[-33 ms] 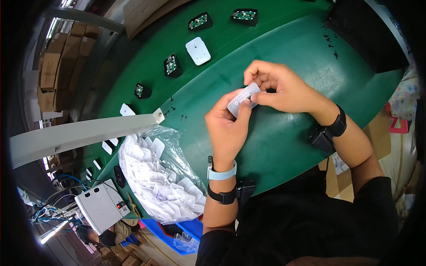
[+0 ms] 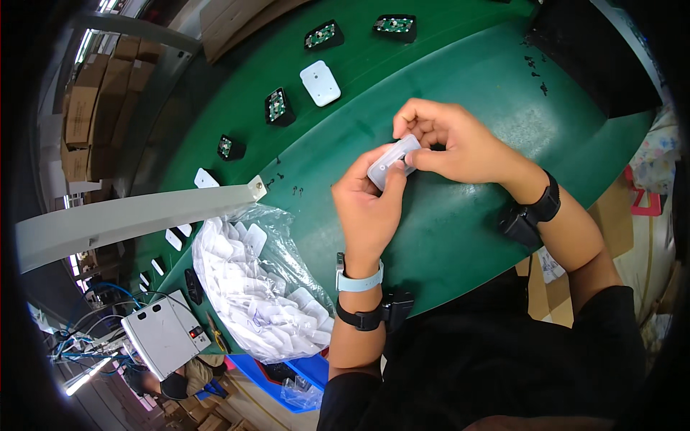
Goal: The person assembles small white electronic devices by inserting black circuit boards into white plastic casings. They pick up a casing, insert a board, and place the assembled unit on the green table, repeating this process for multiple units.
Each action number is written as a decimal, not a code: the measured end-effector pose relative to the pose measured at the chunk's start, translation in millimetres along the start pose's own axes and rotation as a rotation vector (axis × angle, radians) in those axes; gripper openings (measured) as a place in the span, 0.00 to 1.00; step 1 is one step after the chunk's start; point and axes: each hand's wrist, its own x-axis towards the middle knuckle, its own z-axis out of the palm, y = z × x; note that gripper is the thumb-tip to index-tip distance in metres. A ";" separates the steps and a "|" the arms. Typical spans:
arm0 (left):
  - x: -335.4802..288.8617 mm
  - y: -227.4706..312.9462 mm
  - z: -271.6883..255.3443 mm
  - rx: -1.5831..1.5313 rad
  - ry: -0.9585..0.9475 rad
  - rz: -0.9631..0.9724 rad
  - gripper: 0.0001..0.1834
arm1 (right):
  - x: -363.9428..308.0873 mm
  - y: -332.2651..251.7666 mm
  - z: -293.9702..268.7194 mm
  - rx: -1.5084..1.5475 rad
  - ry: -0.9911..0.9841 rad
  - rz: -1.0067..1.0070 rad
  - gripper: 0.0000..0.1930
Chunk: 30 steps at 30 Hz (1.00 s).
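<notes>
Over the green table, a small white plastic cover [image 2: 379, 172] is held tilted between my two hands. My left hand [image 2: 368, 212] grips its near left end, fingers behind and thumb on the face. My right hand [image 2: 463, 147] pinches the other end, its thumb pressing close to the left thumb and the other fingers curled. Something small and dark shows between the thumbs, too little to name. A clear plastic bag [image 2: 251, 294] heaped with similar white covers lies left of my left forearm.
Black housings with green circuit boards [image 2: 279, 106] and a white cover [image 2: 320, 82] sit on the green surface [image 2: 323, 133] beyond. Small dark screws [image 2: 544, 89] lie at the right. A metal arm [image 2: 144, 215] juts in from the left, near a white box [image 2: 165, 334] and pliers [image 2: 216, 332].
</notes>
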 end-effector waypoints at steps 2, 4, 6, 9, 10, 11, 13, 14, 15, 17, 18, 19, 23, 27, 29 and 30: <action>-0.5 -0.7 0.2 0.032 0.002 0.038 0.11 | 0.0 0.6 1.6 0.004 0.015 -0.011 0.10; -0.9 -0.6 -0.1 0.056 0.001 0.068 0.11 | -0.1 0.3 1.7 -0.014 0.012 -0.013 0.10; -0.9 -2.4 -1.1 0.038 0.010 0.080 0.11 | 0.2 -2.0 2.6 -0.005 0.007 -0.007 0.10; -1.0 -1.8 -0.8 0.001 0.011 0.072 0.11 | 0.0 -2.1 3.1 -0.013 0.006 -0.009 0.10; -1.1 -1.5 -0.3 -0.013 0.010 0.065 0.10 | -0.7 -1.5 2.8 -0.019 0.007 -0.012 0.10; -1.3 -1.7 -0.2 -0.029 0.006 0.059 0.10 | -1.2 -1.6 3.7 0.003 0.016 -0.008 0.10; -1.9 -2.1 -0.4 -0.062 -0.002 0.047 0.10 | -2.2 -3.6 5.7 0.045 0.034 0.001 0.10; -1.9 -2.2 -0.3 -0.056 0.002 0.040 0.10 | -2.1 -4.8 5.3 0.038 0.023 0.008 0.10; -2.1 -2.1 -0.2 -0.050 0.005 0.033 0.10 | -1.9 -6.0 4.7 0.030 0.011 0.014 0.11; -1.6 -1.0 -1.9 -0.094 -0.008 -0.001 0.10 | -1.4 -5.2 3.7 0.088 -0.025 0.026 0.14; -1.0 -0.1 -3.2 -0.143 -0.025 -0.028 0.10 | -1.4 -4.4 2.6 0.153 -0.051 0.032 0.16; -0.4 0.6 -4.1 -0.194 -0.041 -0.055 0.11 | -2.4 -3.4 1.1 0.217 -0.076 0.038 0.18; 1.7 8.0 -10.8 -0.472 -0.091 -0.203 0.12 | 2.7 2.7 -1.0 0.074 -0.128 -0.271 0.30; 1.3 14.3 -4.4 -0.559 -0.136 -0.277 0.14 | 1.0 -6.7 1.2 0.426 -0.200 -0.027 0.32; 3.1 21.3 -6.7 -0.568 -0.213 -0.280 0.16 | 2.7 -6.7 -0.5 0.460 -0.188 -0.058 0.31; 4.0 29.4 -9.5 -0.449 -0.262 -0.308 0.16 | 2.3 -6.4 -1.4 0.477 -0.178 -0.070 0.31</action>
